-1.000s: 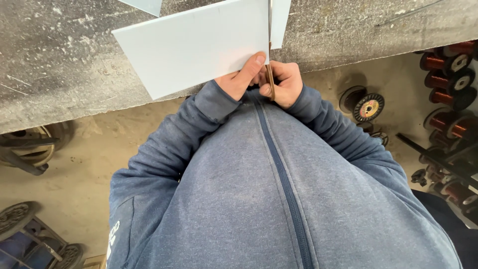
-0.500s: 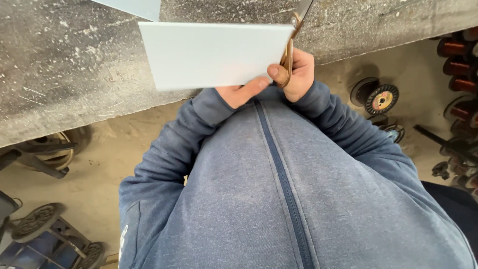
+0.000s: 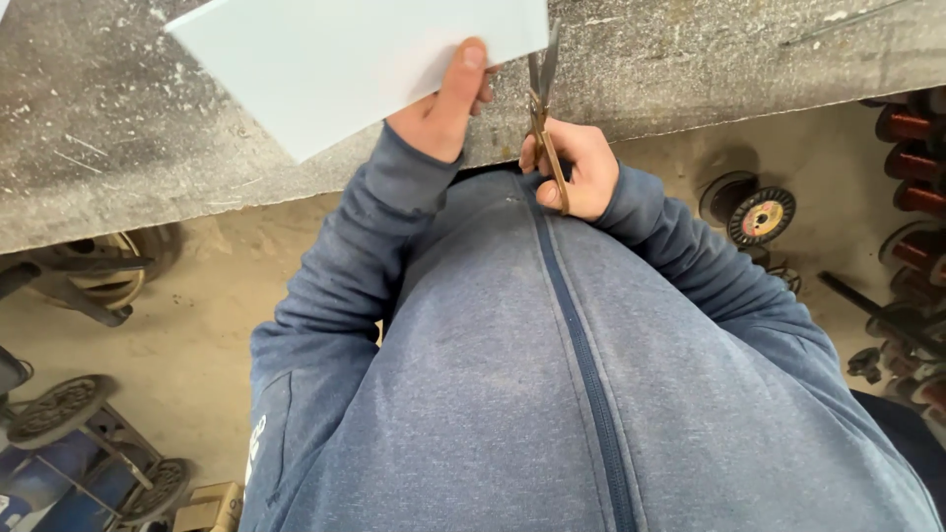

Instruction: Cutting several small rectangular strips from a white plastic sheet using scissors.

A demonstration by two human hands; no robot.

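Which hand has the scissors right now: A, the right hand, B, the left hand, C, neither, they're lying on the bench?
A: the right hand grips the scissors by their handles, blades pointing up beside the sheet, which the left hand holds over the bench.

Wire spools (image 3: 761,215), scratched grey workbench (image 3: 118,148)

The grey tabletop (image 3: 148,148) is open to the left of the white sheet (image 3: 335,59). On the floor, wire spools (image 3: 761,215) crowd the right side, and wheels (image 3: 59,406) stand at the left.
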